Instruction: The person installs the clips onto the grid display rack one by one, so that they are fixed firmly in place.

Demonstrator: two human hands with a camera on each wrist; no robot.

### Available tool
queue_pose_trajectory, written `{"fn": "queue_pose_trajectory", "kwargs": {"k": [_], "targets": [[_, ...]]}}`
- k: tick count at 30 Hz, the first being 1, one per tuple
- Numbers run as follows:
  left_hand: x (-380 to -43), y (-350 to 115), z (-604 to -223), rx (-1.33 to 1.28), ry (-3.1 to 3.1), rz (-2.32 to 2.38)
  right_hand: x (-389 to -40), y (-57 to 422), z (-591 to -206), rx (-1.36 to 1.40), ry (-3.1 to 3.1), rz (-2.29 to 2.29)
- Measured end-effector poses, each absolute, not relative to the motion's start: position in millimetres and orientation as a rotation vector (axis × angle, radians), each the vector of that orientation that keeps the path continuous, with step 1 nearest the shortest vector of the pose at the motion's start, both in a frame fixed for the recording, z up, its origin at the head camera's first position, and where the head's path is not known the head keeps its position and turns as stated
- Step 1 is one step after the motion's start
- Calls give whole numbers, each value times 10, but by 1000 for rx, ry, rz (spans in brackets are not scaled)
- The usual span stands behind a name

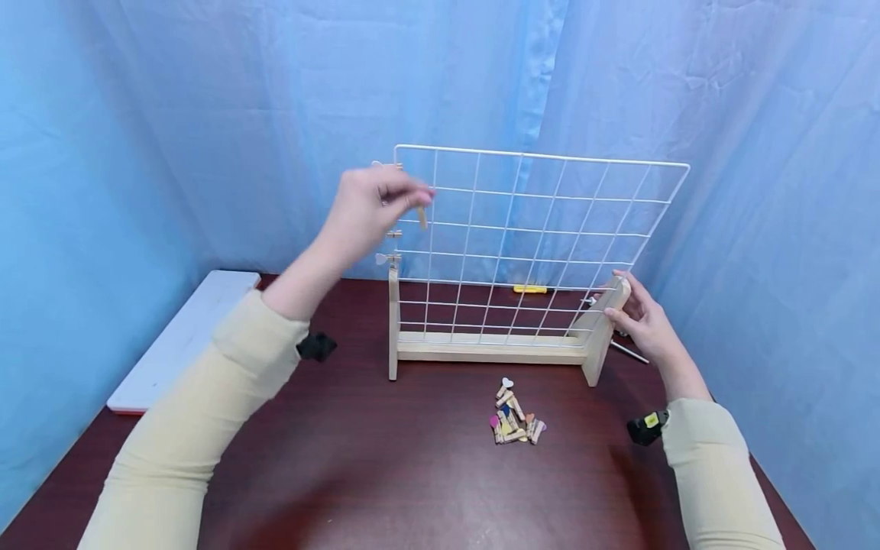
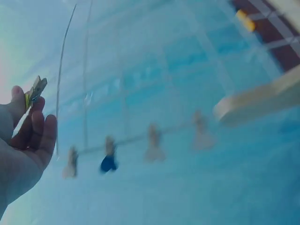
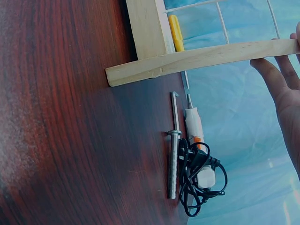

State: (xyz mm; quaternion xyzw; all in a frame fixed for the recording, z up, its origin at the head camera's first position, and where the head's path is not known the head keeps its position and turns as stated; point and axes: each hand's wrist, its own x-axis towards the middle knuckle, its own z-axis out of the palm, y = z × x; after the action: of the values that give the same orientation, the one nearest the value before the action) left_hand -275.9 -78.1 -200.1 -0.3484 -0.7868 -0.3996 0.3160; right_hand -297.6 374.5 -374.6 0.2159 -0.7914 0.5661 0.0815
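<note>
A small wooden clothespin (image 2: 34, 91) is pinched between the thumb and fingers of my left hand (image 1: 371, 202), raised near the upper left of a white wire grid (image 1: 509, 227). The grid stands in a wooden frame (image 1: 491, 353). Several heart-topped clothespins are clipped down the grid's left side, one with a blue heart (image 2: 108, 161) and the others pale. My right hand (image 1: 642, 317) grips the top of the frame's right upright (image 1: 605, 332), thumb on the near side. A small pile of clothespins (image 1: 509, 420) with coloured hearts lies on the table before the frame.
A white board (image 1: 186, 340) lies on the dark table at the left. Behind the grid is a yellow-handled tool (image 1: 530, 289). Beyond the right upright lie a long bolt (image 3: 173, 164), a hex key (image 3: 175, 110) and a coiled black cable (image 3: 190, 183). Blue curtains (image 1: 275, 114) surround the table.
</note>
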Motion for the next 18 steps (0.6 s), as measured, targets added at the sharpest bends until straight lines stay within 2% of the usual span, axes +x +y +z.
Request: {"fn": "queue_pose_trajectory", "kwargs": {"k": [7, 18], "targets": [[-3056, -839, -1601, -805, -1958, -925, -2970, 3728, -3739, 652, -2350, 1698], [-3284, -777, -1459, -774, -1953, -803, -2952, 3720, -3752, 649, -2351, 1701]]}}
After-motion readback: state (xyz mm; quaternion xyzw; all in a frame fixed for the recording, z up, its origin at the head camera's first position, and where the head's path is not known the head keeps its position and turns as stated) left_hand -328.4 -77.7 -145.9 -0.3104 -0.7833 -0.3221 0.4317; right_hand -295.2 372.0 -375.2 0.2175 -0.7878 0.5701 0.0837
